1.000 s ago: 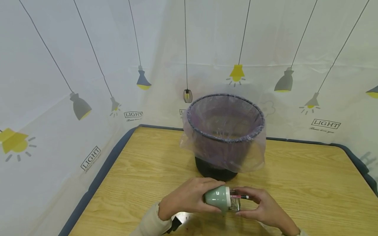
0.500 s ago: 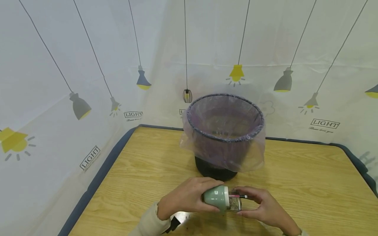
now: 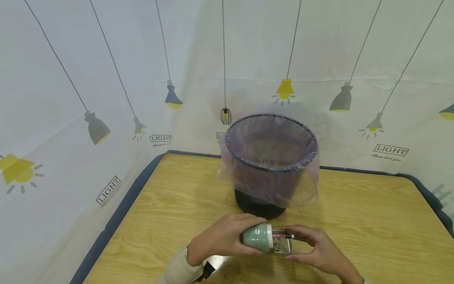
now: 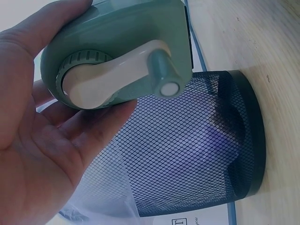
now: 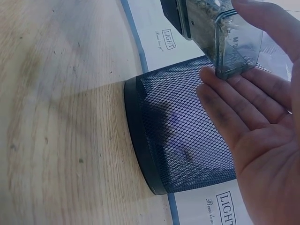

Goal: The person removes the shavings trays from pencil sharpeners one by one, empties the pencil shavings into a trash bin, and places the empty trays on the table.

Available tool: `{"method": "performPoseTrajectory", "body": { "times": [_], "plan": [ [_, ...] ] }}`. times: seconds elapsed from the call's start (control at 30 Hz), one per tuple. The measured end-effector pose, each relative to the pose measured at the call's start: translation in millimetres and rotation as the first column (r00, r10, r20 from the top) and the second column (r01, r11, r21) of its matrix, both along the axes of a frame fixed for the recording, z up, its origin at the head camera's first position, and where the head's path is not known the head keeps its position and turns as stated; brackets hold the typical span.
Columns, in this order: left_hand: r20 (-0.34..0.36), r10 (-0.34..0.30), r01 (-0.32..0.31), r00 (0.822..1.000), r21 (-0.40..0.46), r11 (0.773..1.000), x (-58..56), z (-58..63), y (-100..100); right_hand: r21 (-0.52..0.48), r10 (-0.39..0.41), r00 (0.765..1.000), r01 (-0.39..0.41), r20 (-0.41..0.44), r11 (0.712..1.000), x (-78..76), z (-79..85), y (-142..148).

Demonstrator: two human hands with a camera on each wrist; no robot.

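In the head view my left hand (image 3: 227, 238) grips the green body of a hand-crank pencil sharpener (image 3: 256, 238), tipped on its side above the table. Its white crank arm (image 4: 117, 72) with a green knob faces the left wrist camera. My right hand (image 3: 315, 250) pinches the end of the sharpener's clear drawer (image 3: 282, 247), thumb on one side and fingertips on the other. The drawer is partly pulled out, with shavings (image 5: 206, 28) inside. A pink and black pencil-like stick (image 3: 283, 236) with a white tip lies along the drawer.
Just beyond the hands stands a black mesh waste bin (image 4: 178, 154), lined with a thin purple bag (image 3: 299, 189) folded over its rim. Dark specks lie on the wooden table (image 3: 372, 221). A printed white sheet (image 3: 198, 59) rises behind the table.
The clear drawer has slid further out of the green body, showing more shavings. My left hand and the sharpener have shifted slightly left; the right hand is nearly still.
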State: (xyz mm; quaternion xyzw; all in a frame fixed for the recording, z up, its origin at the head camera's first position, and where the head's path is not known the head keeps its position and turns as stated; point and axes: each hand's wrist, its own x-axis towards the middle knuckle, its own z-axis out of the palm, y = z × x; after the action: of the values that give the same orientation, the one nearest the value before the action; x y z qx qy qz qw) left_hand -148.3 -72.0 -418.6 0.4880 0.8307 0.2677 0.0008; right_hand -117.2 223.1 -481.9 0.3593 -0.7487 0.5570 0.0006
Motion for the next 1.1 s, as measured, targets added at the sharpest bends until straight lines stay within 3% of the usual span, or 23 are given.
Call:
{"method": "performPoseTrajectory", "body": {
  "times": [0.83, 1.1],
  "plan": [
    [-0.001, 0.043, -0.043, 0.999, -0.012, 0.999, -0.6, -2.6, -6, -0.012, -0.025, 1.000, 0.025, 0.017, 1.000, 1.4, -1.1, 8],
    [0.038, 0.046, -0.046, 0.998, -0.011, 0.999, -0.6, -4.1, -10, -0.004, -0.047, 0.999, 0.047, 0.018, 0.999, 2.0, -1.5, 14]
  ]
}}
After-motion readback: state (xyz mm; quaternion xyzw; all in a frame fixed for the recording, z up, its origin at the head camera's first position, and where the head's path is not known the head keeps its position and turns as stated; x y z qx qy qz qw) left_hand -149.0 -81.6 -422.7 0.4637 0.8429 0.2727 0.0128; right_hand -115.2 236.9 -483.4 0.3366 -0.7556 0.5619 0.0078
